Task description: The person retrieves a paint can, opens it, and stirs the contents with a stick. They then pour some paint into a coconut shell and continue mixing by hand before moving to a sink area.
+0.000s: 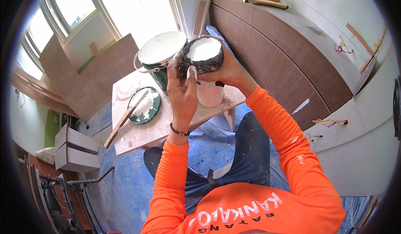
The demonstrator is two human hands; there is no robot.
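Note:
Both my hands are closed round a paint-smeared black container (202, 51) of white paint. My left hand (183, 88), with white paint on its fingers, grips its left side; a small yellow thing shows behind that thumb, too hidden to name. My right hand (229, 71) grips the right side. A white ridged container (211, 96) stands below it on a low board table (129, 140). A large green bucket of white paint (158, 46) stands behind to the left. Left of that lies a green lid (151, 106) smeared with white, a wooden stick (119, 131) resting across it.
Blue sheeting (119, 171) covers the floor. A long brown cabinet (284, 67) runs along the right, near loose wires (334, 121) at the wall. Boards (62, 71) lean by the windows at the left, above cardboard boxes (75, 150) and black metal tubing (67, 192).

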